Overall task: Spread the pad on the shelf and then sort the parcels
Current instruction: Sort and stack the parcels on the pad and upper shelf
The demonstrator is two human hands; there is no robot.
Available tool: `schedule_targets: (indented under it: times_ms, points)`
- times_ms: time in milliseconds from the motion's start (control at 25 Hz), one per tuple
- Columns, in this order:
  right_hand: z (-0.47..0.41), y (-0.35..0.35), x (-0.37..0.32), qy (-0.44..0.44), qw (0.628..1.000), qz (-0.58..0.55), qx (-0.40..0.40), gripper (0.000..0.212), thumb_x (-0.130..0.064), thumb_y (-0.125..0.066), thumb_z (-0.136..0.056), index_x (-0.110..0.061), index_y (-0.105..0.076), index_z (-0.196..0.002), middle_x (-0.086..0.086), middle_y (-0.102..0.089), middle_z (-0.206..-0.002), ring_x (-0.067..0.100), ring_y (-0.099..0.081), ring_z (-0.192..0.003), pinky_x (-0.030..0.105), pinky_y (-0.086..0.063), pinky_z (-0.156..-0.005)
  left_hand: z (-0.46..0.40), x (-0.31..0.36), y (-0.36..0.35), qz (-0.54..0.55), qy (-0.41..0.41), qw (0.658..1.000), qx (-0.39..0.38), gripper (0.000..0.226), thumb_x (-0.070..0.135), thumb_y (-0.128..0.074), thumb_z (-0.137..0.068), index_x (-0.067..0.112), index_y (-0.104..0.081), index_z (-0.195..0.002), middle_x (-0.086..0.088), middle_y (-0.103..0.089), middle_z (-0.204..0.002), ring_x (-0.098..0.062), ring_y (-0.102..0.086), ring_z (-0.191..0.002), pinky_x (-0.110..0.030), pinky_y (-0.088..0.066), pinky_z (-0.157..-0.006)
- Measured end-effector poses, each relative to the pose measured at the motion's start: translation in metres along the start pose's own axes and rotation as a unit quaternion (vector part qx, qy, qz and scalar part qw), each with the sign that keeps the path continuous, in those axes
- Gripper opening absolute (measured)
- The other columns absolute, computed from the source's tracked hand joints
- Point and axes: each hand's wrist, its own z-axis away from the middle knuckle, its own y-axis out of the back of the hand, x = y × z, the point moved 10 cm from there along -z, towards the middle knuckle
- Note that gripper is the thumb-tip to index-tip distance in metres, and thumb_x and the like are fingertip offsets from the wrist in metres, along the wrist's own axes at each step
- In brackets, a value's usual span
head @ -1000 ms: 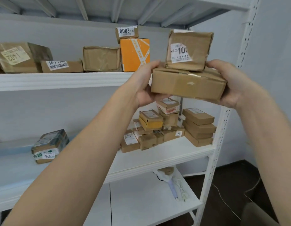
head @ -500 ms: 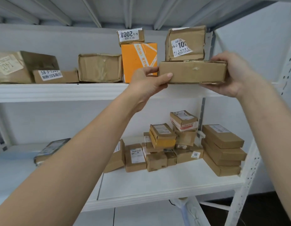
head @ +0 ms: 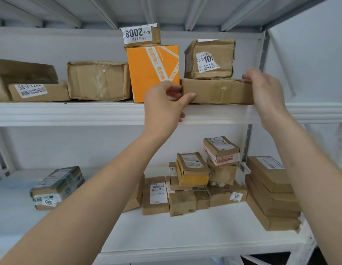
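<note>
Two bare forearms reached up from the near edge of the view, and past them, on the lower shelf (head: 185,232), a heap of small parcels (head: 195,186) sat beside a neat stack of flat boxes (head: 269,192), with one lone parcel (head: 57,186) well apart to the left. The white surface there may have been the pad, but it could not be told for sure. Higher and further, the left hand (head: 164,104) met the left end of a flat brown box (head: 217,91) that rested on the upper shelf (head: 70,111), just beside an orange box (head: 153,71); its thumb pressed the box front while the other fingers (head: 174,90) curled at the corner, a light grasp rather than a clench. The right hand (head: 266,94) lay against the right end, and whether its fingers gripped or merely pushed could not be told. A labelled cube box (head: 209,57) rode on top of the flat one. The step in hand looked like seating this pair on the shelf. To do it well, both hands should push evenly so the lower box slides back square, without tipping the upper one, and stops short of nudging the orange box or the small parcel marked 2008 (head: 140,33) perched above it. Furthest left stood three more brown boxes (head: 98,81).
</note>
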Motion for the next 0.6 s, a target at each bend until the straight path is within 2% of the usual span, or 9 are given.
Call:
schedule_targets:
  times_ms: [40,120,200,360,440,520,600]
  points:
    - [-0.001,-0.003,0.001,0.016,1.0,0.002,-0.011,0.039,-0.038,-0.049,-0.093,-0.003,-0.063,-0.106,0.006,-0.063,-0.1,0.018,-0.051,-0.09,0.023,-0.035,-0.069,0.0,-0.001,0.0,0.001,-0.001,1.0,0.01,0.03,0.026,-0.079,-0.08,0.007,-0.066,-0.1,-0.008,-0.068,-0.086,-0.022,-0.064,-0.047,-0.024,-0.051,-0.041]
    - [-0.002,-0.008,0.001,0.035,0.999,0.012,-0.028,0.022,-0.035,-0.049,-0.094,-0.02,-0.063,-0.103,-0.009,-0.06,-0.1,0.011,-0.051,-0.098,0.018,-0.036,-0.072,0.0,-0.006,0.0,0.009,0.004,0.999,0.031,0.025,0.025,-0.079,-0.08,0.007,-0.064,-0.09,-0.008,-0.066,-0.076,-0.025,-0.062,-0.045,-0.027,-0.051,-0.04]
    - [-0.003,-0.011,0.001,0.052,0.998,0.031,-0.031,0.024,-0.037,-0.048,-0.094,-0.026,-0.063,-0.11,-0.012,-0.059,-0.106,0.008,-0.05,-0.103,0.023,-0.037,-0.081,0.0,-0.009,0.0,0.012,0.004,0.999,0.049,0.025,0.025,-0.079,-0.08,0.007,-0.061,-0.082,-0.006,-0.063,-0.069,-0.026,-0.061,-0.042,-0.03,-0.051,-0.039]
    - [-0.007,-0.01,0.006,0.075,0.995,0.071,-0.009,0.026,-0.044,-0.048,-0.094,-0.029,-0.061,-0.11,-0.013,-0.059,-0.107,0.012,-0.054,-0.107,0.033,-0.043,-0.092,-0.001,-0.012,-0.002,-0.008,-0.004,0.997,0.073,0.025,0.023,-0.078,-0.081,0.008,-0.058,-0.077,-0.003,-0.061,-0.064,-0.02,-0.059,-0.037,-0.037,-0.052,-0.04]
    - [-0.008,-0.009,0.008,0.091,0.993,0.077,0.001,0.028,-0.047,-0.049,-0.093,-0.028,-0.061,-0.11,-0.012,-0.06,-0.109,0.011,-0.055,-0.108,0.034,-0.046,-0.093,0.0,-0.012,-0.003,-0.018,-0.009,0.997,0.08,0.024,0.021,-0.077,-0.082,0.012,-0.056,-0.075,-0.002,-0.061,-0.065,-0.018,-0.059,-0.038,-0.035,-0.053,-0.04]
    - [-0.003,-0.003,0.007,0.135,0.987,0.074,0.047,0.034,-0.047,-0.052,-0.092,-0.021,-0.061,-0.113,-0.009,-0.061,-0.111,0.009,-0.056,-0.105,0.026,-0.046,-0.092,0.002,-0.011,-0.003,-0.015,-0.023,0.995,0.093,0.025,0.016,-0.075,-0.084,0.015,-0.052,-0.072,-0.002,-0.059,-0.065,-0.02,-0.06,-0.043,-0.03,-0.051,-0.038]
    - [0.009,0.008,0.006,0.186,0.975,0.027,0.12,0.027,-0.036,-0.058,-0.09,-0.016,-0.061,-0.108,-0.007,-0.058,-0.106,0.006,-0.055,-0.098,0.014,-0.044,-0.086,0.007,-0.011,-0.002,0.0,-0.048,0.993,0.111,0.024,0.011,-0.072,-0.085,0.015,-0.052,-0.073,-0.001,-0.057,-0.068,-0.025,-0.062,-0.051,-0.022,-0.047,-0.039]
